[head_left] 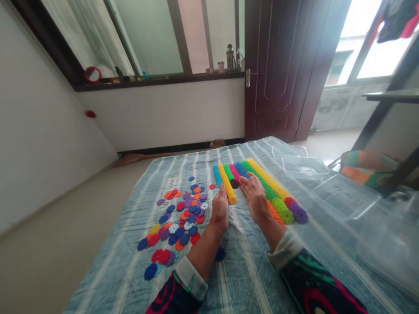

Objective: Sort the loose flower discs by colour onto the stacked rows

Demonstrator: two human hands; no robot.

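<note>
A row of long stacked-disc rods lies on the striped cloth [242, 279]: light blue [217, 175], yellow [228, 190], green [229, 174], pink, blue, a long green one [271, 196], a long yellow one [270, 179], and an orange one [274, 213]. My left hand [220, 211] rests flat, fingers out, touching the near end of the yellow rod. My right hand [254, 197] lies flat over the blue and green rods, fingers stretched. Loose flower-shaped discs [178, 222] in several colours are scattered to the left of my left hand.
Clear plastic boxes and lids [343, 198] sit to the right on the cloth. A dark wooden door [281, 65] stands ahead, a window sill [157, 80] with small items along the wall. A lone blue disc [220, 254] lies by my left wrist.
</note>
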